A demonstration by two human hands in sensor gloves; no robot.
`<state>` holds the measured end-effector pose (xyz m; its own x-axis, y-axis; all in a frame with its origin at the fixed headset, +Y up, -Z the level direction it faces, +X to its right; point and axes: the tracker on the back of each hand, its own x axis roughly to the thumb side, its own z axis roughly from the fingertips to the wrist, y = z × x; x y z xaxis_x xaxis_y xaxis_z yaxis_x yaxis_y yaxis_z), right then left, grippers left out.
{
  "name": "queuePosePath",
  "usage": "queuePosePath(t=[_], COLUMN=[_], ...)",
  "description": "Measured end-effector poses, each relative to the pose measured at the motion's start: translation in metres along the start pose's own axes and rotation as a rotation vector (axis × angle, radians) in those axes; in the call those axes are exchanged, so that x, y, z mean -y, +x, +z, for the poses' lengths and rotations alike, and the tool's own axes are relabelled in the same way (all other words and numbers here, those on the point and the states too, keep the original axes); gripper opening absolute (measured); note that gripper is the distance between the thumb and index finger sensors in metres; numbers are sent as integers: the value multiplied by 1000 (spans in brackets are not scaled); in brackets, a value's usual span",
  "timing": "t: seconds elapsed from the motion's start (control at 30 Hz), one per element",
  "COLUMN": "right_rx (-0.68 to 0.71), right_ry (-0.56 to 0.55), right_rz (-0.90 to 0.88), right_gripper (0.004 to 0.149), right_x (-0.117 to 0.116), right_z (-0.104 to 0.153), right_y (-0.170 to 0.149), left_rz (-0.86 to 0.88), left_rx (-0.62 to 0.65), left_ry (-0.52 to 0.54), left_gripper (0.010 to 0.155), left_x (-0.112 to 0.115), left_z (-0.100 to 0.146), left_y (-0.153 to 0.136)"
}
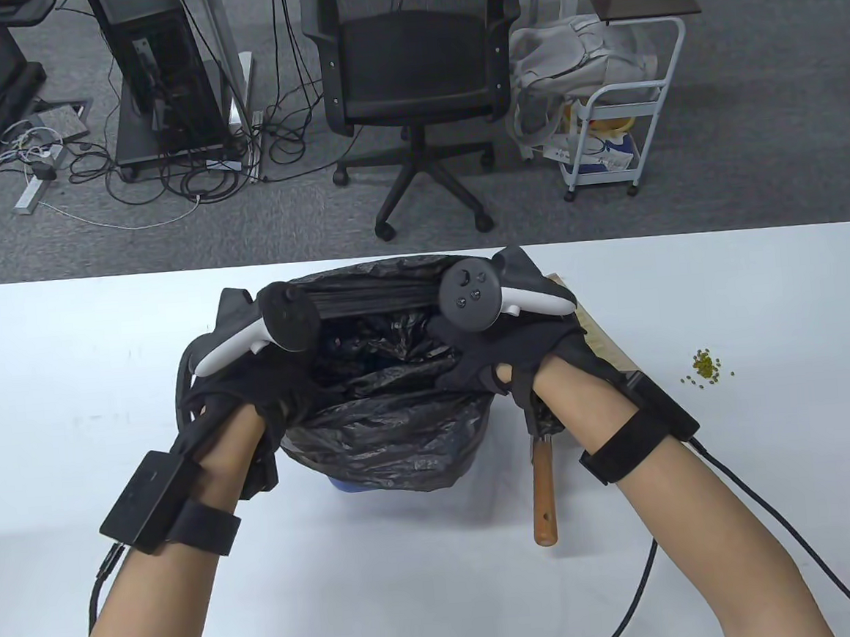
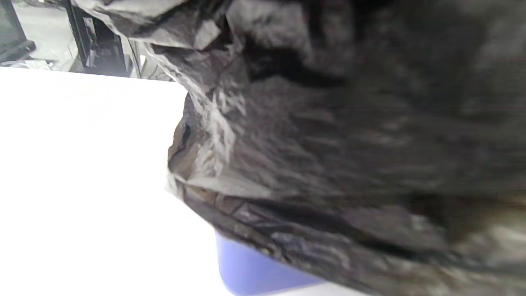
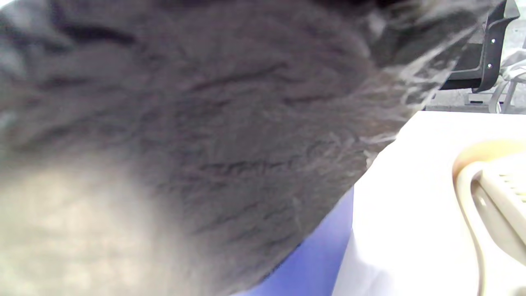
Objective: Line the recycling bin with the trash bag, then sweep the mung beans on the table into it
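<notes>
The black trash bag [image 1: 388, 409] drapes over the blue recycling bin [image 2: 254, 271] at mid-table. The left hand [image 1: 255, 398] and right hand [image 1: 516, 355] appear to grip its rim at opposite sides. Thin, limp film likely slips and tears; hold at the hem.

Black trash bag [image 1: 392, 416] draped over blue bin [image 2: 254, 269]; mung beans [image 1: 707, 367] right.

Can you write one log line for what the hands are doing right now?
step: lining bin | left hand: holds bag edge | right hand: holds bag edge | bin: blue, mostly covered | beans: unswept on table
</notes>
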<state>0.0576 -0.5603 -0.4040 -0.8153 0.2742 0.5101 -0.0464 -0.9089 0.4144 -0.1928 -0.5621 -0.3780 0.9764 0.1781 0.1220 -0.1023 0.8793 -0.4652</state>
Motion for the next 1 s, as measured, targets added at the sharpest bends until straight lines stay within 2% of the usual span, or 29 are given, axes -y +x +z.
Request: queuePosePath(t=[0.03, 0.1, 0.17, 0.2, 0.3, 0.37, 0.4, 0.47, 0.53, 0.6, 0.77, 0.87, 1.0], right_rx=[13, 49, 74, 90, 91, 72, 49, 7, -20, -11, 11, 3, -12], right_ry=[-15, -122, -325, -382, -503, -458, -417, -269, -171, -114, -140, -139, -194], right_rz=[-6, -50, -122, -142, -174, -154, -148, -142, -137, -147, -180, -188, -211], right_gripper=[85, 78, 66, 61, 50, 52, 58, 72, 88, 93, 96, 94, 89], right_x=[2, 11, 26, 31, 44, 46, 44, 36, 26, 16, 7, 6, 5], right_z=[2, 9, 22, 26, 37, 36, 34, 25, 16, 8, -2, -3, -5], right_y=[0, -3, -7, -9, -14, -17, -19, -22, -26, -29, -30, -30, -33], left_rz=[-2, 8, 29, 37, 94, 127, 134, 110, 50, 11, 25, 112, 237], left_rx=[1, 5, 25, 24, 47, 93, 101, 96, 68, 49, 13, 39, 81], left_ry=[10, 5, 10, 10, 70, 140, 155, 141, 102, 71, 20, 15, -3], left_gripper=[92, 90, 88, 87, 85, 83, 83, 86, 90, 95, 99, 99, 96], left_x=[-1, -3, -6, -7, -15, -23, -26, -28, -26, -21, -8, -6, -1], left_z=[1, 3, 7, 9, 21, 31, 34, 35, 30, 23, 7, 4, 0], left_y=[0, -2, -6, -8, -12, -10, -9, -6, -5, -6, -16, -22, -31])
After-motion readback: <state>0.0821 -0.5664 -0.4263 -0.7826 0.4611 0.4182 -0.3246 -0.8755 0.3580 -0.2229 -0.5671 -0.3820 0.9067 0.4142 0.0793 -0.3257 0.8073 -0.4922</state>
